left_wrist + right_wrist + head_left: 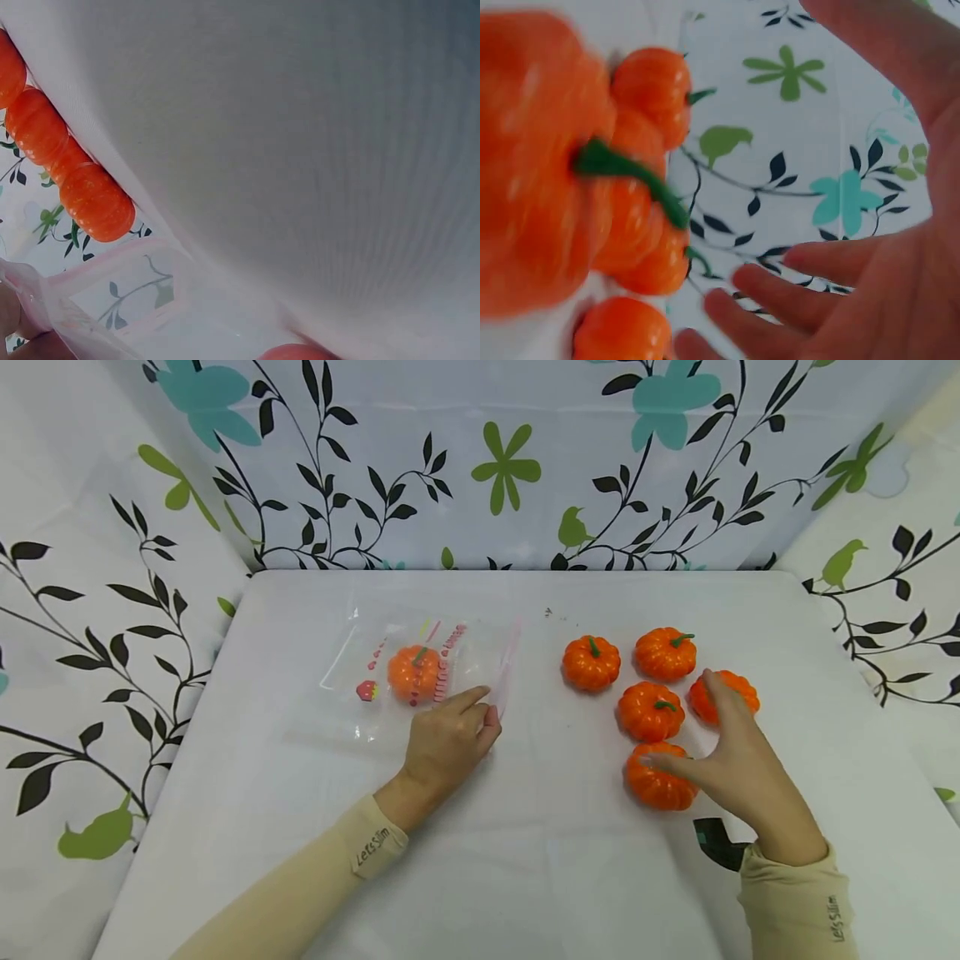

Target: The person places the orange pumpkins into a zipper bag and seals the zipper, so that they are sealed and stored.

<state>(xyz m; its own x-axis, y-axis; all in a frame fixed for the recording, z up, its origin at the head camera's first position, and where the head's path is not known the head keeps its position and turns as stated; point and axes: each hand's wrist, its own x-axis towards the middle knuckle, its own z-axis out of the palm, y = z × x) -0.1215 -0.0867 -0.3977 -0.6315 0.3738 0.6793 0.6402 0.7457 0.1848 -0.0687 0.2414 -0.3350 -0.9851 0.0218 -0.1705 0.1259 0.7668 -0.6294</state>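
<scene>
My left hand (453,743) pinches the pink-edged mouth of a clear zip bag (341,693) with red print. One orange toy pumpkin (405,675) with a green stem lies inside it. In the left wrist view, the fingers (45,346) are at the bag's edge, partly cut off by the frame. My right hand (738,760) hovers with thumb and fingers spread wide over the nearest loose pumpkin (658,783) and the rightmost one (738,693). Nothing is in its grasp; the right wrist view shows a gap between the palm and a large, blurred pumpkin (532,165).
Three more pumpkins sit close by: one at left (591,663), one at the back (665,653) and one in the middle (650,712). A black piece (720,843) lies beside my right wrist. Patterned cloth (420,410) hangs behind the white table (480,877).
</scene>
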